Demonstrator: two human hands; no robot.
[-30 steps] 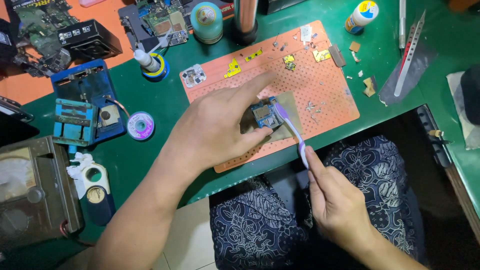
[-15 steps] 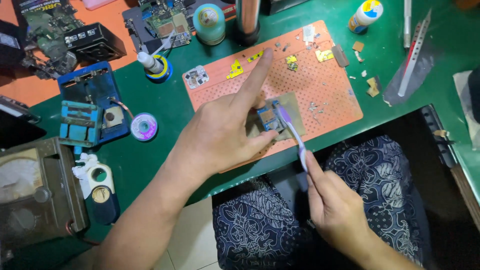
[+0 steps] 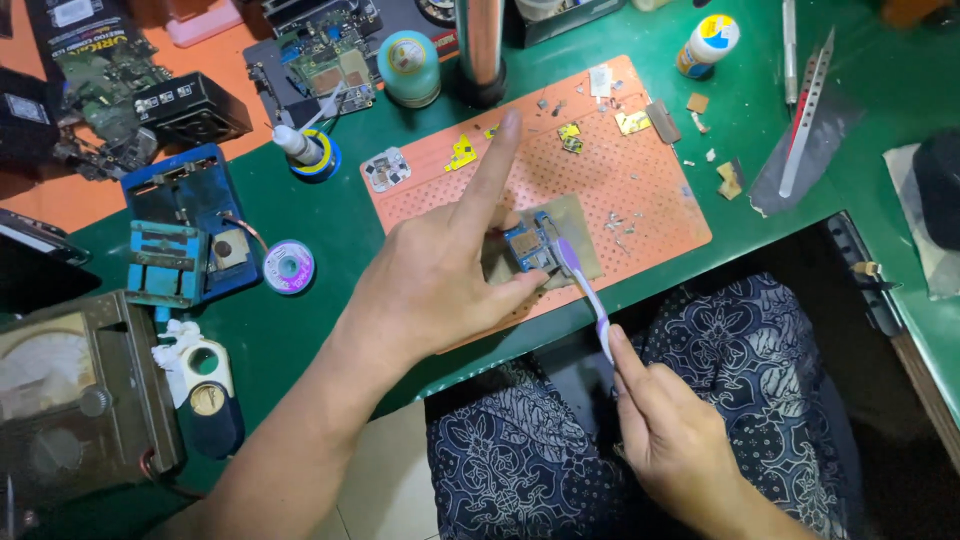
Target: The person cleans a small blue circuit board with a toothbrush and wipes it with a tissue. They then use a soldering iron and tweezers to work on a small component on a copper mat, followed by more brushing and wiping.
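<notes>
Currently the left hand (image 3: 435,290) pins the small blue circuit board (image 3: 528,247) at mat centre, index finger pointing to 12 o'clock, while the right hand (image 3: 672,430) grips a purple toothbrush (image 3: 585,290) at 5 o'clock; hard scrubbing could dislodge components or skid the board.

A green counter (image 3: 300,340) fills most of the view, its near edge running diagonally from lower left to upper right, with an orange patch of surface (image 3: 60,195) showing at the far left. Below that edge, a strip of pale floor (image 3: 385,480) lies at the bottom, and a brown wooden edge (image 3: 925,385) shows at the lower right. The light is even and bright from above, leaving only soft shadows on the green.
</notes>
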